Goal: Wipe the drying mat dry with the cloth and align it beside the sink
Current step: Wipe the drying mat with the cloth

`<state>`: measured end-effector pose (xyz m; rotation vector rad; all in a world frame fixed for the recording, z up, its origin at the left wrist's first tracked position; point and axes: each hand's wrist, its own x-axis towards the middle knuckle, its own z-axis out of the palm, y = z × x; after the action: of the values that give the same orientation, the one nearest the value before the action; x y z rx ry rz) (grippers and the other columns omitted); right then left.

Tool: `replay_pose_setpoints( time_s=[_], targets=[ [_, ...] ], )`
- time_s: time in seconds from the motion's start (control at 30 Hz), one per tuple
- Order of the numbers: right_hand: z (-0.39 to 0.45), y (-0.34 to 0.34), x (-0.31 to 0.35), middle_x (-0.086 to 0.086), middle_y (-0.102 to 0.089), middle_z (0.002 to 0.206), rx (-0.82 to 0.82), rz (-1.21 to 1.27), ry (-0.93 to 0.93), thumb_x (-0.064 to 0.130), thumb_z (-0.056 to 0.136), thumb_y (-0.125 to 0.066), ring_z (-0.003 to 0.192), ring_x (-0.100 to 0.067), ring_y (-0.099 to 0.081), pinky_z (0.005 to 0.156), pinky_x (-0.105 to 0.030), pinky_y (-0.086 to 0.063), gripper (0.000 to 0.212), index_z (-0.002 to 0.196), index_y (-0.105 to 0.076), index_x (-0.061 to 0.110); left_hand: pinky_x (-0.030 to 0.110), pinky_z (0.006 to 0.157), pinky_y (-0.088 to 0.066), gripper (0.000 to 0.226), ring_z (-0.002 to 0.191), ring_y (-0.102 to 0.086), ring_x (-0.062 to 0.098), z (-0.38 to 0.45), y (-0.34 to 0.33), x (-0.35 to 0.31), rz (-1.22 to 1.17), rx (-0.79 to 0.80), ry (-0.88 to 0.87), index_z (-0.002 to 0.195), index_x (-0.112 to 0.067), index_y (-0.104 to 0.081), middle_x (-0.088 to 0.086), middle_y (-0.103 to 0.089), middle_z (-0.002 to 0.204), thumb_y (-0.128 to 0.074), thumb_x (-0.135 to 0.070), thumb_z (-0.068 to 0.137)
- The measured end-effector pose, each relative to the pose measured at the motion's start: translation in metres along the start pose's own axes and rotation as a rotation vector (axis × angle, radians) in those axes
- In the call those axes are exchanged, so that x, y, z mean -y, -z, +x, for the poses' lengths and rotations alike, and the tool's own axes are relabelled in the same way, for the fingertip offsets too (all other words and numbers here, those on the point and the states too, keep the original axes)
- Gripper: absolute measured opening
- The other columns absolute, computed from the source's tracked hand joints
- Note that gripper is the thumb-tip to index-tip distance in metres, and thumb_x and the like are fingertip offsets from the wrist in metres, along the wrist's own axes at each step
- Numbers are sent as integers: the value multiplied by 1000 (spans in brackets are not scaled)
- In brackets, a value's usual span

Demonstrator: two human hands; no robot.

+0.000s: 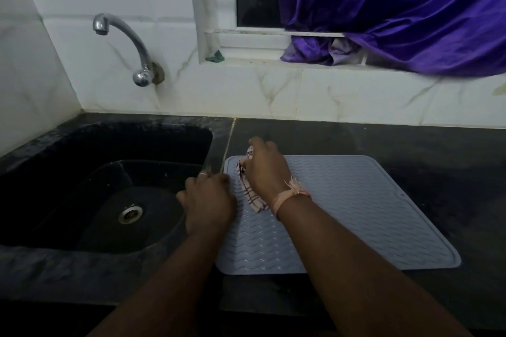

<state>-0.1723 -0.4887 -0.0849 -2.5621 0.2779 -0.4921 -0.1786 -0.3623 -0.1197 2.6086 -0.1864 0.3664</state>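
right hand point(264, 165) gripping checked cloth point(252, 194) on drying mat point(356, 205), left hand point(209, 204) holding mat's edge

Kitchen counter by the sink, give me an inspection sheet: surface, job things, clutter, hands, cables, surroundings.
Surface: dark stone counter, with a black sink set in at left.
Job's things: grey ribbed silicone drying mat lies flat right of the sink; white checked cloth on its left part.
Clutter: small green scrap on the window ledge.
Hands: right hand grips the cloth; left hand at the mat's left edge, fingers hidden.
Cables: nothing seen.
Surroundings: chrome wall tap, white tiles, purple curtain.
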Motion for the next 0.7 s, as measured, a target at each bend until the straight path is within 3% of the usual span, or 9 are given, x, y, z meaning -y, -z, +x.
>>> replay_pose_setpoints(
  time_s=[0.13, 0.23, 0.37, 0.53, 0.7],
  targets=[
    [-2, -23, -2, -11, -48, 135, 121, -283, 40, 39, 94, -58, 117, -40, -52, 96, -50, -46, 44, 136, -55, 27, 49, 98, -31, 37, 118, -39, 27, 3, -7, 2, 141, 46, -52, 132, -41, -57, 4, -48, 132, -46, -41, 96],
    [-11, -30, 1, -14, -48, 127, 16, -232, 25, 33, 95, -56, 102, -40, -58, 86, -46, -53, 29, 122, -65, 25, 50, 93, -32, 35, 114, -39, 29, 4, -12, 2, 222, 38, -44, 128, -40, -58, 5, -47, 131, -44, -41, 96],
    [-24, -21, -9, -17, -49, 119, -6, -198, 39, 24, 93, -57, 78, -34, -63, 69, -40, -57, 13, 101, -68, 21, 49, 90, -32, 36, 108, -41, 29, 2, -17, 4, 284, -44, -43, 128, -43, -59, 5, -50, 124, -42, -39, 97],
    [-45, 18, -54, -17, -48, 122, -48, -258, -76, 15, 91, -54, 73, -27, -62, 65, -39, -58, 12, 92, -65, 19, 48, 88, -30, 45, 105, -41, 30, 4, -19, 2, 291, -82, -37, 132, -42, -60, 7, -53, 120, -38, -30, 95],
    [-58, 66, -117, -16, -46, 125, -125, -299, -255, 22, 96, -54, 59, -16, -46, 61, -29, -41, 13, 96, -67, 24, 47, 86, -29, 43, 103, -43, 30, 3, -19, 1, 327, -98, -70, 129, -40, -62, 7, -56, 118, -40, -28, 94]
  ],
)
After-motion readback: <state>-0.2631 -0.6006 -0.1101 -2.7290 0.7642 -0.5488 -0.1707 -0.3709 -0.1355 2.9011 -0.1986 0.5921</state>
